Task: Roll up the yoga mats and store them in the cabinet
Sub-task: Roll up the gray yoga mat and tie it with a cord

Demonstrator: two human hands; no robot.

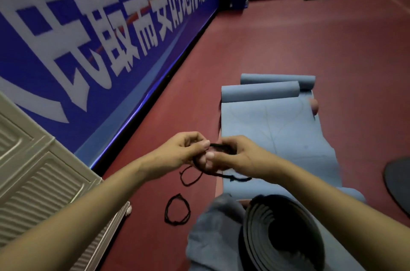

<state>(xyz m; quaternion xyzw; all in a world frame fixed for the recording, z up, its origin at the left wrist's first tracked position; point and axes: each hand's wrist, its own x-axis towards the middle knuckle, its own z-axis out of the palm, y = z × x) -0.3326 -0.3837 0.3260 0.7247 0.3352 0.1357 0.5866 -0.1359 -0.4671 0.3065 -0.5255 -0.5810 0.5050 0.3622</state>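
The yoga mats are on the red floor (310,38): a rolled dark one (281,235) stands on end at the person's knees, its spiral of layers facing up, and a light blue one (277,128) lies partly unrolled just beyond the hands, with two rolled ends (259,92) at its far side. Over that blue mat the left hand (184,151) and the right hand (235,155) meet, both with fingers curled, pinching a thin black cord (218,144) between them; a loop of it hangs under the left hand and a tail trails under the right wrist. A second black cord loop (177,209) lies flat on the floor below the left forearm, apart from the mats. Grey-blue cloth (213,233) sits bunched against the dark roll. To the left stands a pale louvred cabinet (42,179), and behind it a blue banner (99,33) with large white characters runs along the floor's edge. A dark rounded shape (399,184) shows at the right edge.
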